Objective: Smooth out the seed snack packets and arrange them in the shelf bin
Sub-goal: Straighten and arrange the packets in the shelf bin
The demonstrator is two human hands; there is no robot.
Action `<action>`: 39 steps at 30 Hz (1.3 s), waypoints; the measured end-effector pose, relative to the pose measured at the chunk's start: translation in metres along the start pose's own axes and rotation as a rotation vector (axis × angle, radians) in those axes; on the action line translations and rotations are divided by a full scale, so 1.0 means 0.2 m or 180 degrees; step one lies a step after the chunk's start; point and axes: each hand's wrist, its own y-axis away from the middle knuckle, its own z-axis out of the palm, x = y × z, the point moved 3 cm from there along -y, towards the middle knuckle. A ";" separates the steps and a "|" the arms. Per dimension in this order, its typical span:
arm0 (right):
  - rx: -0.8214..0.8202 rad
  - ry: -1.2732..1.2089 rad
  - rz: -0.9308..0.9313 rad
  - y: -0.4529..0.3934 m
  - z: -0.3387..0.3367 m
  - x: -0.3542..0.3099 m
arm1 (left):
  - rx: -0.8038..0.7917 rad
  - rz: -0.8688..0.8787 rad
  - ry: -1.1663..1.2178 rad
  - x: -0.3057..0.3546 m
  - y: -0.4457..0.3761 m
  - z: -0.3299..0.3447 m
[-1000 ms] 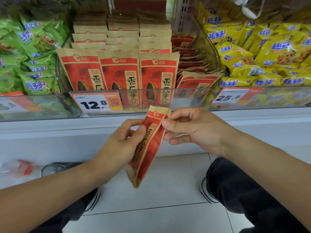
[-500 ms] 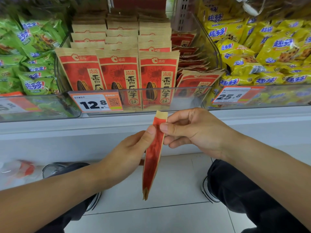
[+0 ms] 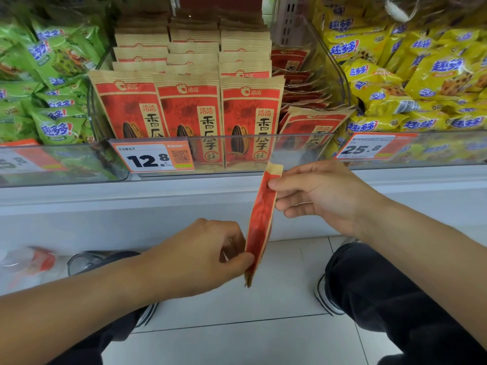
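Note:
A red and tan seed packet (image 3: 261,219) hangs edge-on in front of the shelf, below the clear shelf bin (image 3: 340,75). My right hand (image 3: 324,196) pinches its top end. My left hand (image 3: 200,256) pinches its lower end between thumb and fingers. Inside the bin, three neat upright rows of the same seed packets (image 3: 189,109) fill the left and middle. A looser, leaning pile of packets (image 3: 305,101) lies at the bin's right side.
Green snack bags (image 3: 50,83) fill the bin to the left, yellow snack bags (image 3: 421,75) the one to the right. Price tags 12.8 (image 3: 151,159) and 25.8 (image 3: 369,147) sit on the front lip. My knees and shoes are on the tiled floor (image 3: 237,338).
The packet turned from partly face-on to edge-on. My left hand slid from its upper part down to its lower end, while my right hand kept hold of the top.

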 end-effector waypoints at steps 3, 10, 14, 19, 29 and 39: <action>0.0040 0.0046 -0.0038 0.00 0.02 0.01 | -0.0125 -0.0070 0.0118 0.01 0.01 0.00; -0.0487 0.1727 -0.0245 0.11 0.12 0.05 | 0.0250 -0.0040 0.0425 0.04 0.01 -0.02; -0.0715 0.2253 -0.0252 0.15 0.16 0.11 | 0.0264 -0.0016 0.0440 0.03 0.01 -0.03; -0.0933 0.2127 -0.0247 0.12 0.14 0.14 | 0.0192 0.0062 0.0256 0.03 0.00 -0.02; -0.0859 0.2358 -0.0780 0.13 0.15 0.13 | 0.0368 -0.0158 0.1448 0.02 -0.01 -0.01; -0.0692 0.2727 -0.0690 0.11 0.13 0.11 | 0.0540 -0.0303 0.1689 -0.03 -0.04 0.01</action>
